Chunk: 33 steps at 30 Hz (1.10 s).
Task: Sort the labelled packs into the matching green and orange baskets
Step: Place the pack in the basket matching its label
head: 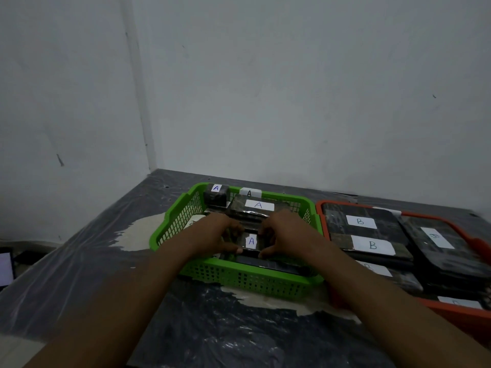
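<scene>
Both hands — left hand (212,236), right hand (285,235) — pinch A-labelled pack (251,241) by its ends, inside green basket (239,278). Orange basket (451,312), right: B packs. Risk — glossy wrap slipping, pack landing crooked on the stack.

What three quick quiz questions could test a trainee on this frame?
1. Which letter is on the pack that the left hand and right hand grip? a) A b) B c) C
2. True or false: the orange basket shows packs labelled A.
3. Fill in: the gripped pack is over the ____ basket.
Key: 1 a. 2 false, its visible labels read B. 3 green basket.
</scene>
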Each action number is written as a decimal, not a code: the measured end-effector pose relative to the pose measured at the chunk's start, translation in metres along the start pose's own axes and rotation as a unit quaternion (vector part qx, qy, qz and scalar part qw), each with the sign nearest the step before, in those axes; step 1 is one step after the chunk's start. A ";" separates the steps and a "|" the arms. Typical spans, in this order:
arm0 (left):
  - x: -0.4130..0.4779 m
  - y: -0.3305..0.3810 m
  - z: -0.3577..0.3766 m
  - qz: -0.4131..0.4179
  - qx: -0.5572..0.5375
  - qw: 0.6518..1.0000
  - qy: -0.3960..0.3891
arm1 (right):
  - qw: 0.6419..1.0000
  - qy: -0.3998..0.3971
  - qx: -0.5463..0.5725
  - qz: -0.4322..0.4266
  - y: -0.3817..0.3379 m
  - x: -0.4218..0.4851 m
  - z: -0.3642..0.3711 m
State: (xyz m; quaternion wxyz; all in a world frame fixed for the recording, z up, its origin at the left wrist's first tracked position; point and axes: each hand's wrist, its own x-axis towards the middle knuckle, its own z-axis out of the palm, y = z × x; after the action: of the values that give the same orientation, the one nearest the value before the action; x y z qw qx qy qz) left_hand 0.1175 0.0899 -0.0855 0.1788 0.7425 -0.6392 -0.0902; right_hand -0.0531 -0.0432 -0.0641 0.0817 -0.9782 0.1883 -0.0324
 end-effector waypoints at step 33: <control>-0.004 -0.032 -0.024 -0.106 0.173 0.978 -0.051 | 0.991 -0.078 -0.081 -0.070 -0.069 0.075 0.038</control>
State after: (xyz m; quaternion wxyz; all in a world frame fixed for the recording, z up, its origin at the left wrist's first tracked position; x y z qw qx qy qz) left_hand 0.1548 0.1009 -0.0761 0.0038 0.8199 -0.5715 -0.0344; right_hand 0.0452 -0.0021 -0.0872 0.0139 -0.9919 0.1143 0.0542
